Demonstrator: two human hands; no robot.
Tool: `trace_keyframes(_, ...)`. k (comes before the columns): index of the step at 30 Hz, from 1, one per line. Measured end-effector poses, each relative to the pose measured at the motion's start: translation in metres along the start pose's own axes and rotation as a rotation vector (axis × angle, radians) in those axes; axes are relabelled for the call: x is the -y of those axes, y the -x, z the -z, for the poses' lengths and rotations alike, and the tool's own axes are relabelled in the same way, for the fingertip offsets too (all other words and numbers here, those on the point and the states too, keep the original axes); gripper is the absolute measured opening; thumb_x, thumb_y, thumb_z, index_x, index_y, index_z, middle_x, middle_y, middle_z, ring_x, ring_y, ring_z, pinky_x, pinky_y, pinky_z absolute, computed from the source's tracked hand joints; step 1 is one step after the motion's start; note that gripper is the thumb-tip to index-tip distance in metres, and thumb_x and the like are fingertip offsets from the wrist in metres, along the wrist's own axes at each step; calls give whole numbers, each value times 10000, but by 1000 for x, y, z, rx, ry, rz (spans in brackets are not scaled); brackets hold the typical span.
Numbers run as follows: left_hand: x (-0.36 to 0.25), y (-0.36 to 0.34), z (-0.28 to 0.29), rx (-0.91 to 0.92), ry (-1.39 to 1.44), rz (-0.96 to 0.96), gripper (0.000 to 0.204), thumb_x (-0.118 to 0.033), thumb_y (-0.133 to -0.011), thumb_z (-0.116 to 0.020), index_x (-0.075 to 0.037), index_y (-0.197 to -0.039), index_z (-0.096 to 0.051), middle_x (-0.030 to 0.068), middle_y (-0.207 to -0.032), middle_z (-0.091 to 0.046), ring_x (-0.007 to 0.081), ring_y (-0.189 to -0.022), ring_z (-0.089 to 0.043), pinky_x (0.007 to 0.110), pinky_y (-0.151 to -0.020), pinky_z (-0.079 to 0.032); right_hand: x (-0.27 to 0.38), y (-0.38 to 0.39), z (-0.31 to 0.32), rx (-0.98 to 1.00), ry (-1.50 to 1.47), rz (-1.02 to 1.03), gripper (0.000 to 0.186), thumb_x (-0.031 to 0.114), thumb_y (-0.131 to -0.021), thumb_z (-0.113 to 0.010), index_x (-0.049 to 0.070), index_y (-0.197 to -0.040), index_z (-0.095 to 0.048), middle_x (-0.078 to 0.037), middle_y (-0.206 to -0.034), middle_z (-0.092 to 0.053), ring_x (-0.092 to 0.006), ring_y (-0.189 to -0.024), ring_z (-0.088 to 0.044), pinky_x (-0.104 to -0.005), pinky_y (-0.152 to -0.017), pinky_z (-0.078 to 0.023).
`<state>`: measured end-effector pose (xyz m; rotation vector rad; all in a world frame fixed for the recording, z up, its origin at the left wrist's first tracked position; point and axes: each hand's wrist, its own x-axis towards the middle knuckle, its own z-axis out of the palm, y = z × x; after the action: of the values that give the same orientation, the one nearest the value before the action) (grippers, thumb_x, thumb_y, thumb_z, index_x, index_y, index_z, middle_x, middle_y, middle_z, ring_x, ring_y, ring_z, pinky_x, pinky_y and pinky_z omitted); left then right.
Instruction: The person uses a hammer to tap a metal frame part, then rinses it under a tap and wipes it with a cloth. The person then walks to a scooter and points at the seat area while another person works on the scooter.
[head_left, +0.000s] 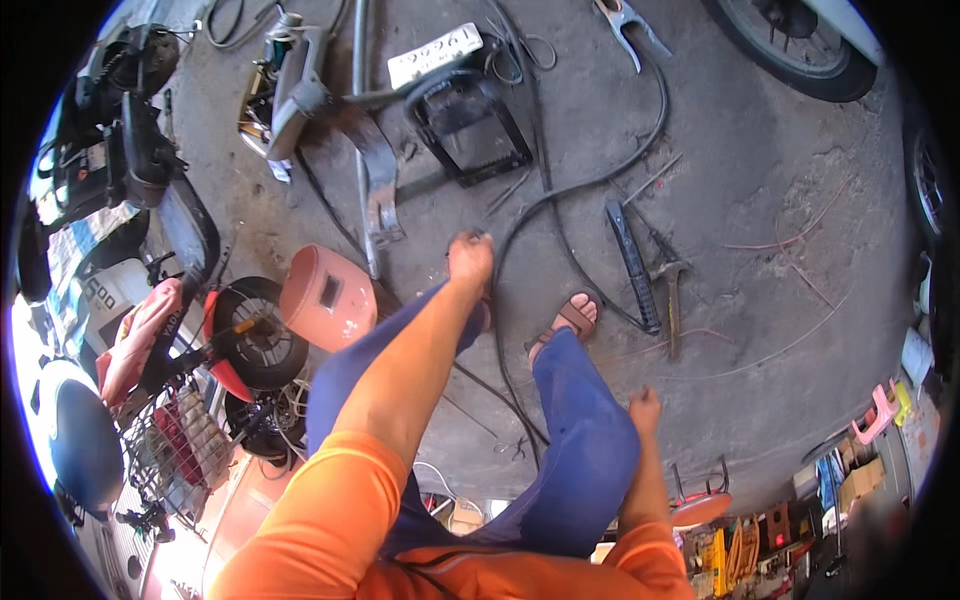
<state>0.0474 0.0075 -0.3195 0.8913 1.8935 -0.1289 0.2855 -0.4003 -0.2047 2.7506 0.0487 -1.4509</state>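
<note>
Orange sleeves fill the bottom of my view, and I'm looking straight down over blue trousers at a grey concrete floor (760,190) strewn with workshop gear. My left hand (470,258) reaches far forward and down, right at the black welding cable (560,195) that snakes across the concrete; the fingers are curled together, but I cannot tell whether they are actually pinching the cable or only touching it. My right hand (645,408) hangs beside my right knee, well back from the cable, fingers pressed into a loose fist and holding nothing I can see. A sandalled foot (572,318) stands just right of the cable's lower run.

Left of the cable lies a salmon-pink welding mask (325,295), window side up, near a scooter wheel (258,340). Beyond the cable's bend sits a black metal rack frame (470,125), with a white number plate (435,54) above it. Right of the cable, a black ribbed bar (632,262) and a hammer (670,300) lie side by side on the floor. At the cable's far end, a welding clamp (630,25) rests near a car tyre (790,45).
</note>
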Motion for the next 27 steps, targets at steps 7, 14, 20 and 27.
trace_keyframes(7,-20,-81,-19,-396,512,-32,560,-164,-822,-638,74,-1288,-438,232,-1170,-578,317,-1083,-559,361,-934,-421,62,-149,23,-144,27,198,491,138,-738,-684,-34,-1178,-551,-224,-1081,-624,-367,-1015,-592,-410,-876,-453)
trace_keyframes(14,-63,-102,-38,-448,614,107,569,-128,-743,-688,62,-1234,-472,240,-1228,-480,357,-1093,-520,390,-944,-418,33,-226,4,-248,240,237,492,250,-759,-665,-14,-1161,-562,-238,-1060,-631,-402,-1018,-589,-456,-867,-447)
trace_keyframes(20,-93,-109,-34,-576,604,362,501,-95,-700,-678,28,-1135,-462,259,-1153,-479,380,-989,-551,460,-873,-462,58,-224,15,-168,267,306,491,268,-761,-658,-11,-1156,-566,-239,-1058,-632,-408,-1017,-587,-461,-866,-446)
trace_keyframes(27,-104,-61,-40,-299,881,-86,295,-100,-733,-702,53,-947,-568,156,-861,-645,198,-708,-620,338,-619,-486,68,-219,27,-137,222,341,491,289,-765,-650,-7,-1149,-570,-241,-1056,-632,-415,-1016,-584,-466,-865,-445)
